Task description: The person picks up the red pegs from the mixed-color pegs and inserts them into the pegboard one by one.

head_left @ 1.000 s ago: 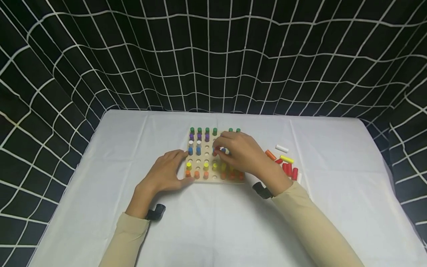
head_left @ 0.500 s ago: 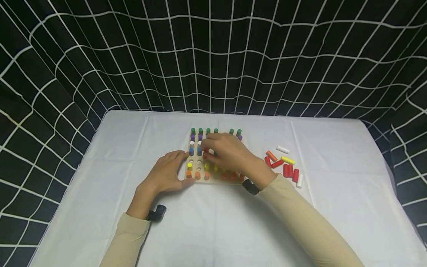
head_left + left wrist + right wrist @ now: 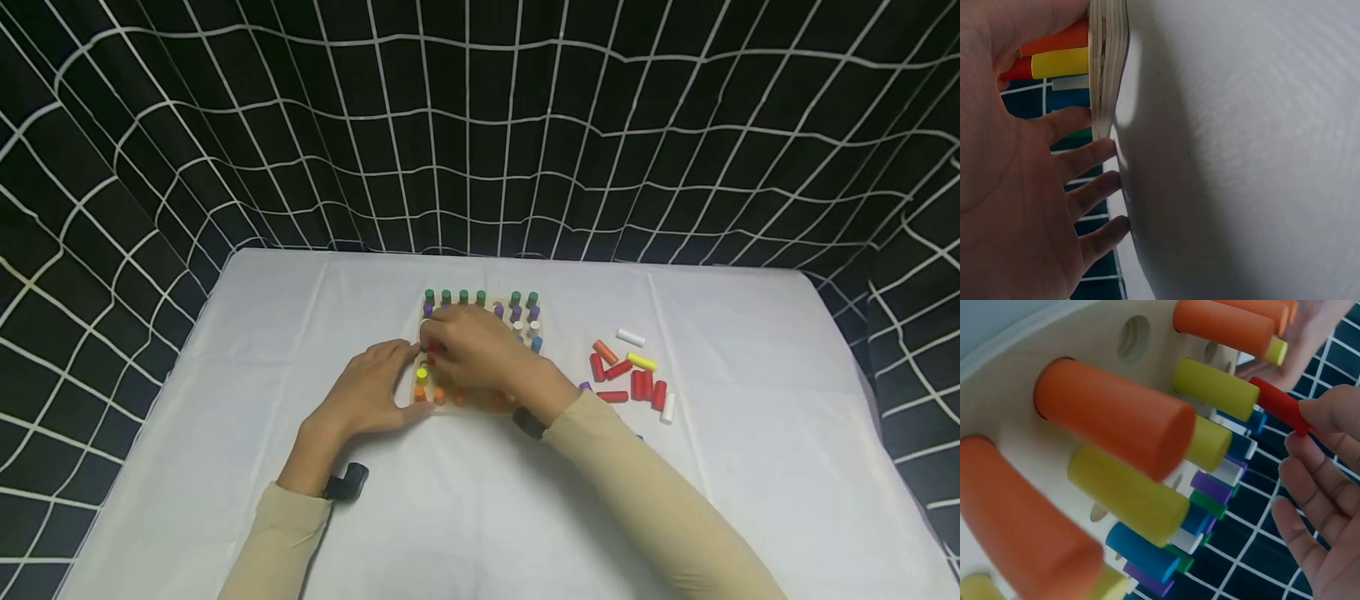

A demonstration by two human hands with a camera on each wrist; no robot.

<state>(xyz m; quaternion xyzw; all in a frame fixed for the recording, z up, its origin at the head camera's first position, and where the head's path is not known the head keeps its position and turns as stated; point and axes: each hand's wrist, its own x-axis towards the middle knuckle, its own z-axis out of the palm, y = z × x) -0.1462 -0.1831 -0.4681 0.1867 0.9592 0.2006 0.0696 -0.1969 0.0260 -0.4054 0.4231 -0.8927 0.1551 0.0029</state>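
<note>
A wooden pegboard (image 3: 468,409) lies on the table, with rows of green, purple, white, blue, yellow and orange pegs standing in its holes. My left hand (image 3: 360,387) rests at the board's left side, thumb by the near corner. In the left wrist view, its fingers (image 3: 1094,156) reach out along the board edge. My right hand (image 3: 480,346) is over the left part of the board. Between thumb and forefinger it pinches a red peg (image 3: 1279,405), close beside a standing yellow peg (image 3: 1216,387). In the head view this hand covers much of the board's middle.
Right of the board lie several loose red pegs (image 3: 641,385), an orange peg (image 3: 605,352), a yellow peg (image 3: 642,361) and white pegs (image 3: 630,337). Partly behind the right arm shows a purple peg (image 3: 586,387). A black netted backdrop (image 3: 480,125) stands behind the white-covered table (image 3: 300,292).
My right hand has moved left across the board with the red peg, from the middle columns to the leftmost one. More loose pegs show beside the right arm. The left hand keeps its place.
</note>
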